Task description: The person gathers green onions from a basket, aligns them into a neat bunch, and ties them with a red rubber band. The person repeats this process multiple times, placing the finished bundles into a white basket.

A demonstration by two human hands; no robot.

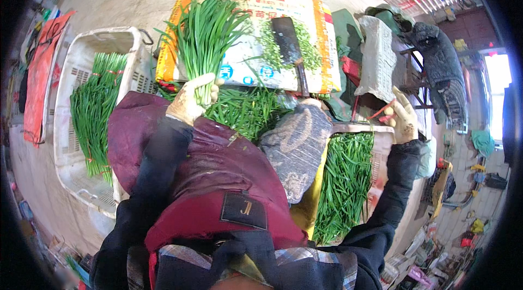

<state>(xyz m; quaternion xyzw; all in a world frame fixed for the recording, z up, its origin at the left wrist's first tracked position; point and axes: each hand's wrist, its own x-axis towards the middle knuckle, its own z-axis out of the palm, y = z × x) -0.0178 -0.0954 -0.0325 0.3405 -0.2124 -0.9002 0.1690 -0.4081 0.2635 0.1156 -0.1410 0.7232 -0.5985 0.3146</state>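
Note:
My left hand, in a pale stained glove, is closed round the stem ends of a bunch of long green leaves, which look like garlic chives. The bunch fans out over a printed woven sack. My right hand, also gloved, is raised at the right and pinches a thin red tie. A dark-bladed cleaver lies on the sack among chopped green bits, its handle towards me. Loose green leaves lie between the sack and my maroon apron.
A white plastic crate at the left holds chive bundles with red ties. At the right, a crate holds loose leaves. A white foam box and a dark jacket are beyond it.

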